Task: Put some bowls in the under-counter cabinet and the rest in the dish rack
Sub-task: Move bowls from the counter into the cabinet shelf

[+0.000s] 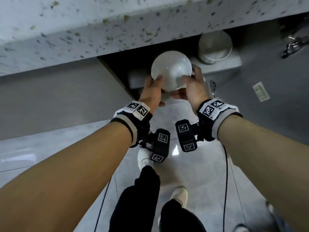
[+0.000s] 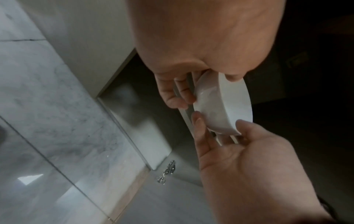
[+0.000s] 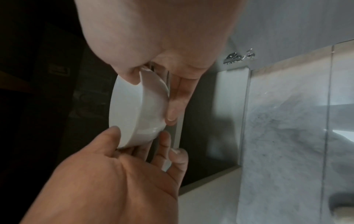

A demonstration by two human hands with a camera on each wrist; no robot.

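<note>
Our two bare forearms fill the foreground of the head view, and beyond their banded wrists both hands close on a round, shallow white ceramic bowl (image 1: 170, 70). We hold it in the air, mouth up, in front of the dark opening of the under-counter cabinet (image 1: 117, 67) and below the edge of the speckled terrazzo table (image 1: 83, 30).

Our left hand (image 1: 152, 91) grips the bowl's near-left side: its thumb hooks over the rim while its fingers (image 2: 182, 92) curl underneath against the base. Our right hand (image 1: 194, 87) mirrors this on the right side, thumb on the rim and fingers (image 3: 175, 97) laid along the underside. Neither hand is spread flat; both pinch the bowl wall between thumb and fingers.

The relation that matters, we judge, is that the bowl lies straight ahead of both hands, between them and the cabinet mouth, with its rim roughly level. Both hands look about equally near, so a forward and downward push would carry it in.

Further out, a round metal pot (image 1: 215, 46) stands on a pale shelf (image 1: 234, 63) inside the cabinet to the right. A door hinge (image 2: 168, 171) glints at the frame edge, and the pale marble floor (image 1: 200, 173) lies below with our shoes on it.
</note>
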